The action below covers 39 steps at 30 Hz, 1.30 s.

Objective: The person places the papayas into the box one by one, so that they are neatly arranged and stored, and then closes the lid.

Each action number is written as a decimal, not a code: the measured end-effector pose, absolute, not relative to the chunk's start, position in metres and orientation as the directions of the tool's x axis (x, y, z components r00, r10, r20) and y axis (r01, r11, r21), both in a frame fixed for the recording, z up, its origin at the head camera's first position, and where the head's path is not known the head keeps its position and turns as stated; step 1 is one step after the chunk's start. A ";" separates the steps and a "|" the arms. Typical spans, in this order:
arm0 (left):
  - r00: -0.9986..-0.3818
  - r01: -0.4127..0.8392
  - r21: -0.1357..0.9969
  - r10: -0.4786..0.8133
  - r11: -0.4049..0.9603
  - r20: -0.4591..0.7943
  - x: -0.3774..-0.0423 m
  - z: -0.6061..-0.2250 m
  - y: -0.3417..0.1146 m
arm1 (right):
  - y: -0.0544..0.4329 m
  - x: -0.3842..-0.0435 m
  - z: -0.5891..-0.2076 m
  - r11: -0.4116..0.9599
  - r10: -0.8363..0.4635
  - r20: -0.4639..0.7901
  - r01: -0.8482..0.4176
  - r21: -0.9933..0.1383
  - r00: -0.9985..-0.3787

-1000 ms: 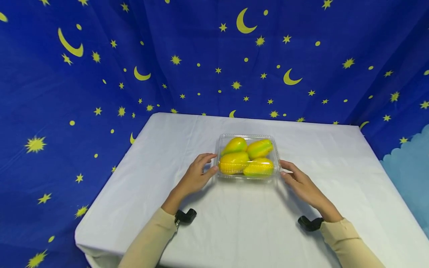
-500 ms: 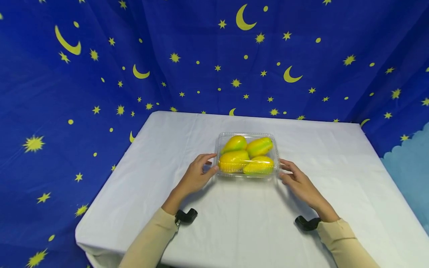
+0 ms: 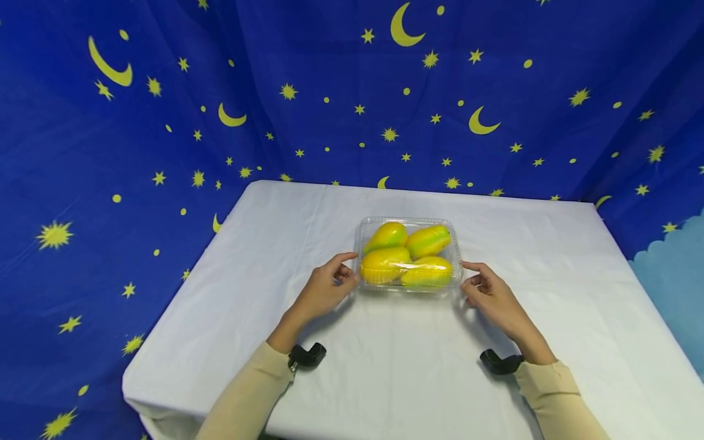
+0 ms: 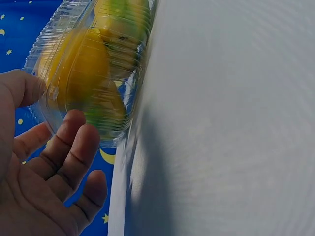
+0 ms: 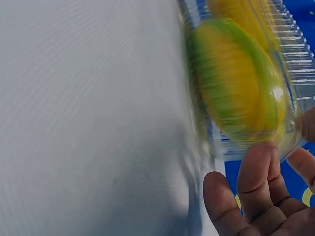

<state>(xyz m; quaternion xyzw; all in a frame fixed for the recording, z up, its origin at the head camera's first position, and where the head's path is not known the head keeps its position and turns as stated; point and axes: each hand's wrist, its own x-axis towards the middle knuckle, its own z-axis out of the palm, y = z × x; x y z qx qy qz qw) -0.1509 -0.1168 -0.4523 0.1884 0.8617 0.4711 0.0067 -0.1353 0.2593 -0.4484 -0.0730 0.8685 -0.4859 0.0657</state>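
A clear plastic clamshell container (image 3: 408, 288) with several yellow-green mangoes (image 3: 385, 264) inside sits on the white tablecloth, its lid down. My left hand (image 3: 324, 287) is at its left end; in the left wrist view the thumb (image 4: 28, 89) lies on the rim while the curled fingers (image 4: 74, 142) come up against the end wall. At the opposite end my right hand (image 3: 495, 299) pinches the rim near the front corner, index finger reaching along the side. The right wrist view has the fingertips (image 5: 256, 160) touching the container's end beside a mango (image 5: 236, 78). The far-side rim contacts are hidden.
The white-covered table (image 3: 385, 366) extends around the container on all sides. A blue curtain (image 3: 330, 73) with yellow moons and stars hangs behind and to the left. Black wrist cameras (image 3: 308, 355) stick out from both wrists below the beige sleeves (image 3: 247, 391).
Both hands stay at the container's ends. Their fingers have curled in somewhat, with thumbs closer to the other fingers. The container appears to stay in place while the head view shifts slightly.
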 end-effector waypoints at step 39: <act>-0.929 0.009 0.991 0.368 0.131 -0.040 -0.167 -0.464 -0.109 | 0.259 -0.144 -0.460 0.299 -0.221 -0.053 -0.016 -0.954 -0.974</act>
